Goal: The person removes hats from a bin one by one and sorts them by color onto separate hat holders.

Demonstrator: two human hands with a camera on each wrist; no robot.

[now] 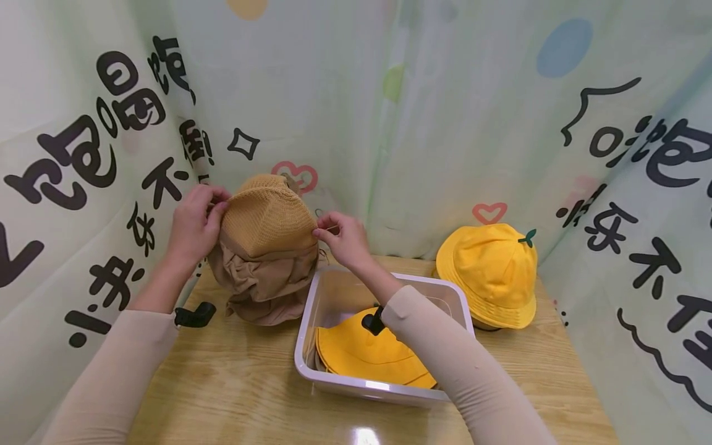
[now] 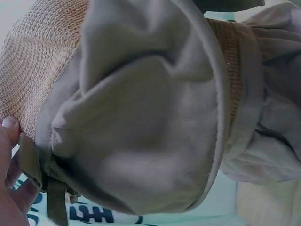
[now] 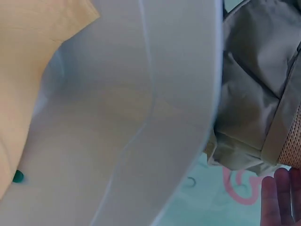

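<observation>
While left hand (image 1: 194, 221) pinches tan hat (image 1: 269, 216), right hand (image 1: 346, 238) apparently does too.

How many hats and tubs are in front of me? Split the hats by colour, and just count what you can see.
Brown hats: 2 at least, stacked
Yellow hats: 2, one of them inside the tub
Tubs: 1
Total: 5 at least; anything hidden underneath isn't counted.

Curtain (image 1: 334, 93) w/ blk lettering (image 1: 25, 264), wood tbl (image 1: 222, 383)
</observation>
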